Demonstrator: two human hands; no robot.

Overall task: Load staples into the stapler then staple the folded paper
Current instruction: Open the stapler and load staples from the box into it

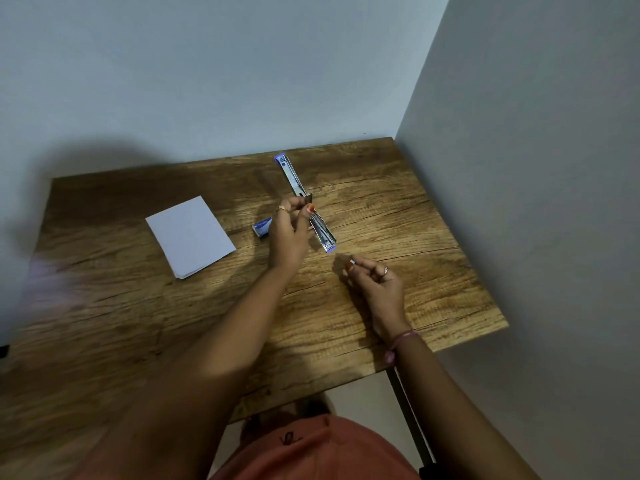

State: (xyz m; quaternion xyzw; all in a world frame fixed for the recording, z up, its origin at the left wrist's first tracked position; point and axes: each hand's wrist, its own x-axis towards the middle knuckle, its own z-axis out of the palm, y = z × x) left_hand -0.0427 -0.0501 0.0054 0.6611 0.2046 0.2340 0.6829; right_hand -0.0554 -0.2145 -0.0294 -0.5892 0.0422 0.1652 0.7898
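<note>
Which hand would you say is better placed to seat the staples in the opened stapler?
Probably the left hand: it is already at the open stapler, fingers pinched at its hinge. The right hand is nearer the person, off it.

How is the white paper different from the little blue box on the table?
The folded paper is white, flat and wide; the staple box is blue, small and blocky. The paper lies alone at the left with nothing touching it; the box sits right beside the left hand, close to the opened stapler. Both rest on the wooden table.
</note>
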